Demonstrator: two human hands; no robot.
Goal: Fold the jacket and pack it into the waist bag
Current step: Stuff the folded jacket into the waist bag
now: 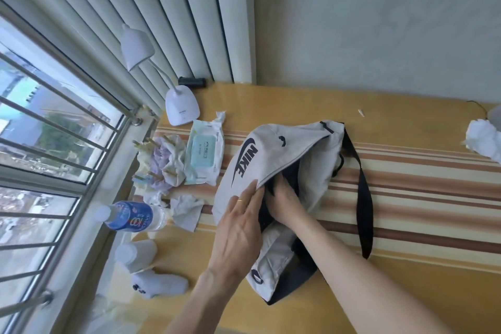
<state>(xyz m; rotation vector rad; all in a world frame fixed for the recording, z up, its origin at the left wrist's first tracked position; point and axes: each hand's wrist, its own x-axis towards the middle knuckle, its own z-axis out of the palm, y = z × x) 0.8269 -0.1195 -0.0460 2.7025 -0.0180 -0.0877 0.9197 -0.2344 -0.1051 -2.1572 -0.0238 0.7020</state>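
A grey waist bag (273, 152) with a black logo and a black strap (363, 198) lies on the striped table, its main opening facing me. Dark jacket fabric (264, 214) shows inside the opening, mostly hidden by the bag. My left hand (238, 228) lies on the bag's grey front panel at the opening's edge, fingers flat and pinching the lip. My right hand (284, 200) is pushed into the opening, fingers buried in the dark fabric.
A wet-wipe pack (204, 154), a white desk lamp (181, 108), crumpled tissues (187, 211), a water bottle (132, 215), a white sock (160, 283) and cloth with pegs (165, 163) crowd the left side by the window. More tissue (485, 138) sits at the right edge.
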